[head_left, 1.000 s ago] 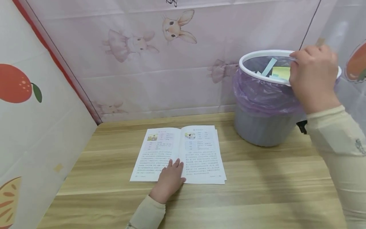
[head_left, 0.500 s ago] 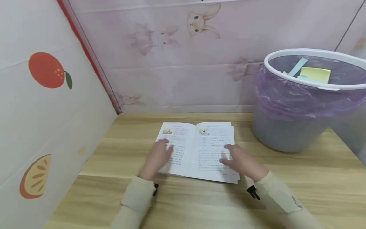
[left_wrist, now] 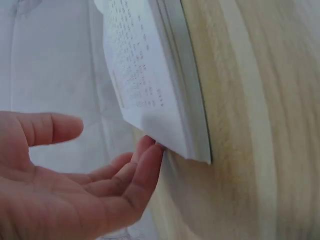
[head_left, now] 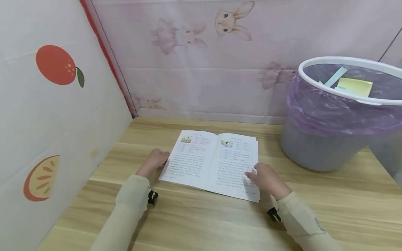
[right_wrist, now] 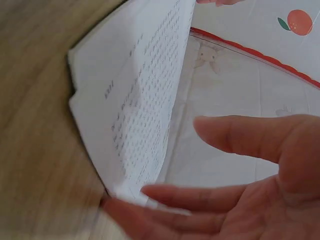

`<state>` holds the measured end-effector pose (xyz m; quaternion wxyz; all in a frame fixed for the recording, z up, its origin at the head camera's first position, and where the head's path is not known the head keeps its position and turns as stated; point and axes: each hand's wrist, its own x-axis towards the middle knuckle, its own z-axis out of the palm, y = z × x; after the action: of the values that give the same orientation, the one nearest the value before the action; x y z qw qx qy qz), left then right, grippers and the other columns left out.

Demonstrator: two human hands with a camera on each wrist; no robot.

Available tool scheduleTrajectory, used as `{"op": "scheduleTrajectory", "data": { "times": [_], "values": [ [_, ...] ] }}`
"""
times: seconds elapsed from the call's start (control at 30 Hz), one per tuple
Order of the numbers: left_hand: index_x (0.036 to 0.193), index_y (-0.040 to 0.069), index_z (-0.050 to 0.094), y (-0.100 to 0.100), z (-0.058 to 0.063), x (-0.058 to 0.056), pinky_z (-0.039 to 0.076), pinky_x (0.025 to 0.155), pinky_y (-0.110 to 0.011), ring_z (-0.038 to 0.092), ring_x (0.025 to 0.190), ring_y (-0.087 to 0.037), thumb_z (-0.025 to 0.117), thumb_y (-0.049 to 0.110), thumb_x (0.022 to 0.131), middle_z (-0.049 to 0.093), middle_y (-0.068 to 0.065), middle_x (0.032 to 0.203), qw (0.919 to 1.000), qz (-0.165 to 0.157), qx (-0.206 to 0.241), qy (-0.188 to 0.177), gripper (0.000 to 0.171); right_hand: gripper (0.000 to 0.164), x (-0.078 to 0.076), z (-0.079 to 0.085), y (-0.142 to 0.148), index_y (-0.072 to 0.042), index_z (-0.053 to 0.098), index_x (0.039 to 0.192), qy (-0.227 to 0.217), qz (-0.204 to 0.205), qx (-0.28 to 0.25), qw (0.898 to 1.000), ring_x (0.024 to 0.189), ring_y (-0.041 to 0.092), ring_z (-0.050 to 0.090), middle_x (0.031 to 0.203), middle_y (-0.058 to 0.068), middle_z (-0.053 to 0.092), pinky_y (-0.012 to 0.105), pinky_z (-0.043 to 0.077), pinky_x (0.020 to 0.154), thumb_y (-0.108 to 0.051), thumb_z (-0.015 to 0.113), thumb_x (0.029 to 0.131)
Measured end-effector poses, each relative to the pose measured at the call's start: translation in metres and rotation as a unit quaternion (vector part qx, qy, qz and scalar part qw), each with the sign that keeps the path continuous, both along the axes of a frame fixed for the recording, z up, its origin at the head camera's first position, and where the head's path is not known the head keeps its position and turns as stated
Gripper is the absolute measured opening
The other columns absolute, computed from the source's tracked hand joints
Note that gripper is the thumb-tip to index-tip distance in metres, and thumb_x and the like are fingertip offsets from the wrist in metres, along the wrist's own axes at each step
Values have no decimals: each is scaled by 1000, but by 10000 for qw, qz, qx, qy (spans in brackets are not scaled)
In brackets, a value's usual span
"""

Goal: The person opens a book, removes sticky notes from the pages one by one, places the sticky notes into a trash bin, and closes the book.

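Observation:
An open book [head_left: 207, 164] with printed text and small pictures lies on the wooden table [head_left: 201, 223]. My left hand [head_left: 154, 161] is at its left edge. In the left wrist view, the fingertips [left_wrist: 154, 150] touch the page edge, while the thumb [left_wrist: 55, 128] stands well apart from the paper. At the opposite side my right hand [head_left: 267, 178] reaches the right edge of the book. The right wrist view has its fingers [right_wrist: 200, 200] stretched along that edge and its thumb [right_wrist: 240, 134] raised away from the page.
Back right on the table stands a grey bin [head_left: 317, 146] with a purple bag over its rim. Yellow sticky notes [head_left: 355, 86] and a pale blue strip [head_left: 336, 76] show inside. A pink rabbit-print curtain [head_left: 188, 83] hangs behind; a fruit-print one [head_left: 62, 115] is at left.
My right hand has come down from the bin to the book's right edge. My left hand has lifted off the pages and moved to the left edge. The view has turned left.

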<state>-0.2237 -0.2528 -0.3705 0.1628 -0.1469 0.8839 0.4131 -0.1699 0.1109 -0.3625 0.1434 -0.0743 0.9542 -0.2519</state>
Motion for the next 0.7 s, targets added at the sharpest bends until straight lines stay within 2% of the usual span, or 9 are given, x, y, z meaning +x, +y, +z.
{"op": "scheduleTrajectory", "data": {
  "times": [0.07, 0.13, 0.17, 0.27, 0.37, 0.47, 0.53, 0.6, 0.7],
  "values": [
    [104, -10, 60, 2, -1, -2, 44, 82, -37, 53, 91, -29, 42, 17, 96, 58, -18, 96, 9997, 225, 13, -49, 34, 33, 1, -1, -1, 10, 58, 84, -120, -137, -105, 9998, 62, 25, 55, 72, 17, 56, 34, 47, 58, -21, 59, 95],
    [106, -10, 57, 2, -2, -4, 43, 81, -35, 53, 91, -29, 42, 16, 95, 56, -17, 96, 9992, 377, 32, -117, 33, 32, 3, -2, -1, 8, 58, 83, -215, -218, -224, 9993, 55, 17, 42, 66, 8, 47, 30, 39, 52, -22, 59, 95],
    [106, -10, 56, 2, -3, -4, 43, 79, -34, 52, 90, -28, 42, 16, 95, 55, -17, 96, 9990, 430, 64, -144, 31, 33, 5, -2, -1, 10, 58, 87, -242, -233, -289, 9990, 57, 17, 44, 70, 10, 51, 30, 42, 54, -21, 59, 95],
    [103, -11, 54, -3, -9, -6, 45, 70, -32, 54, 80, -26, 44, 13, 91, 55, -16, 90, 9985, 468, 232, -149, 29, 43, 10, -1, -1, 19, 55, 110, -259, -139, -383, 9988, 75, 26, 55, 94, 24, 61, 41, 50, 71, -21, 58, 95],
    [106, -12, 52, -6, -12, -6, 45, 68, -30, 54, 76, -25, 45, 13, 90, 55, -16, 90, 9970, 582, 460, -214, 31, 44, 15, 1, -2, 19, 55, 113, -186, 64, -352, 9992, 90, 31, 59, 110, 31, 60, 47, 50, 81, -20, 58, 94],
    [112, -11, 50, -3, -11, -8, 45, 69, -30, 53, 79, -24, 44, 17, 92, 53, -16, 94, 9967, 611, 448, -294, 35, 37, 20, 2, -4, 15, 60, 106, -175, 228, -343, 9990, 81, 28, 58, 97, 23, 64, 42, 50, 72, -20, 60, 93],
    [109, -9, 51, -2, -12, -11, 43, 66, -28, 51, 77, -22, 45, 20, 92, 51, -13, 90, 9979, 549, 217, -267, 34, 31, 22, 2, -5, 11, 63, 97, -182, 262, -366, 9988, 71, 24, 56, 83, 15, 62, 37, 48, 63, -19, 61, 92],
    [104, -7, 51, 0, -12, -14, 41, 65, -27, 48, 75, -21, 44, 21, 93, 48, -11, 86, 9979, 511, 196, -350, 31, 26, 23, 2, -4, 6, 63, 88, -218, 253, -416, 9986, 61, 19, 49, 72, 8, 55, 32, 42, 55, -19, 63, 91],
    [98, -3, 48, 2, -10, -16, 38, 64, -26, 45, 72, -19, 44, 21, 93, 44, -8, 82, 9971, 496, 348, -451, 24, 23, 23, 2, -3, 4, 64, 85, -229, 242, -480, 9983, 56, 17, 46, 68, 6, 52, 30, 40, 53, -19, 65, 90]
  ]
}}
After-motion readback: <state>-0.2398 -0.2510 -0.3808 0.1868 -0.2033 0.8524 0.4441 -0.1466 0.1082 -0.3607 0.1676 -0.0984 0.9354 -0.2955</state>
